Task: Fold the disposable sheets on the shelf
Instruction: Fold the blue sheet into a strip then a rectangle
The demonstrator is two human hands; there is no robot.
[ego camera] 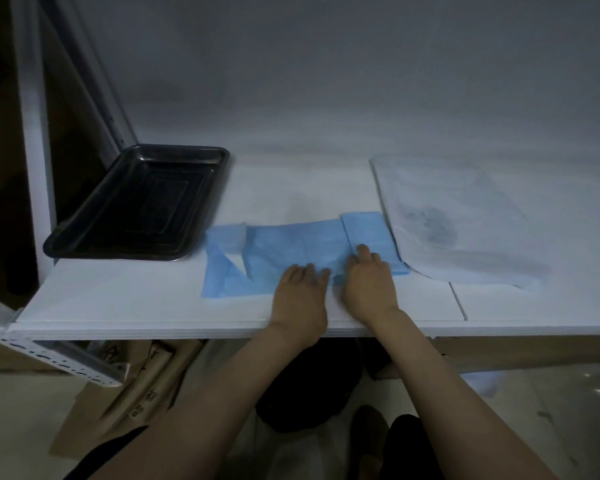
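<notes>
Currently the blue sheet [291, 247] lies flat near the front edge of the white shelf [153, 306], drawn out in a long strip. Long axis runs left to right, parallel to the shelf edge. Its right end is already doubled over into a thicker panel; its left end is loose, with a flap turned up and a notch of bare shelf showing through.

My left hand [302, 289] rests palm down on the strip's near edge, fingers straight and close together, pressing. My right hand [368, 278] sits just beside it to the right, also flat, fingertips at the seam of the folded panel. Neither hand pinches anything. Both hands are right of the strip's middle, so the unfolded length extends away to the left; the left hand is nearer that loose end.

Judgement: next fold probably runs along the long axis, bringing one end over toward the other.

Beyond the right end a white sheet [465, 216] lies spread, overlapping the blue corner. A black tray [136, 206] stands just beside the left end.
</notes>
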